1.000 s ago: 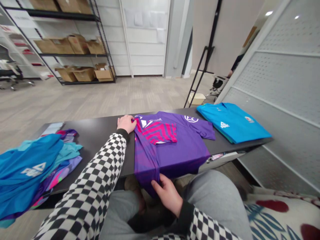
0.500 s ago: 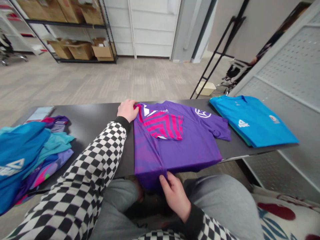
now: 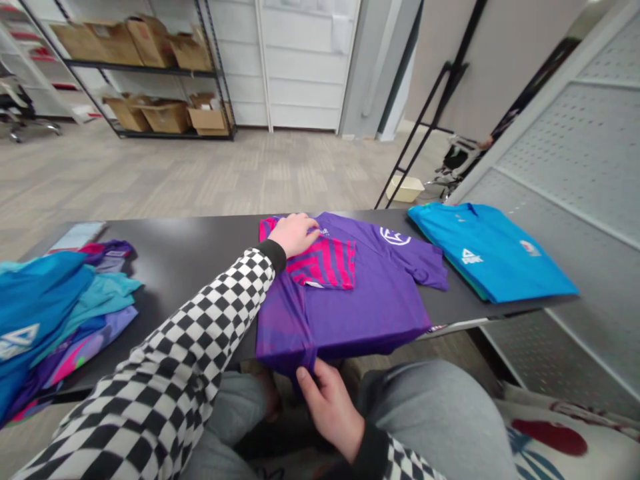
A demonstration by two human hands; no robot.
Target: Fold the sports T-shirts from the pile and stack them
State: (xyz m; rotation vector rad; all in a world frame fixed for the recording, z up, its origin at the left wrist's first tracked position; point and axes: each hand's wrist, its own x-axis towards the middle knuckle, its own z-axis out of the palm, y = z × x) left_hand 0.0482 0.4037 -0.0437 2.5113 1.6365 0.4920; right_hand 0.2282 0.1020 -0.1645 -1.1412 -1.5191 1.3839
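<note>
A purple short-sleeved T-shirt (image 3: 370, 313) lies on the dark table, its left side folded inward so a pink-striped sleeve (image 3: 325, 263) rests across the body. Palm down, my left hand (image 3: 296, 235) lies on the folded part near the shoulder, fingers stretched out and gripping nothing. The shirt's lower edge hangs over the front of the table. There my right hand (image 3: 333, 403) pinches the hem between thumb and fingers, close to the fold line. A white round logo (image 3: 395, 236) shows near the other sleeve, which is spread out to the right.
Folded blue shirts (image 3: 500, 257) are stacked at the table's right end. A loose heap of blue, teal and purple shirts (image 3: 45, 313) covers the left end. Behind the table (image 3: 185, 257) stand a shelf with cardboard boxes (image 3: 165, 115) and a black metal stand (image 3: 425, 127).
My left hand has moved right from the shirt's far left corner onto the folded shoulder, letting go of the edge. My right hand still pinches the hem. The camera view has shifted slightly.
</note>
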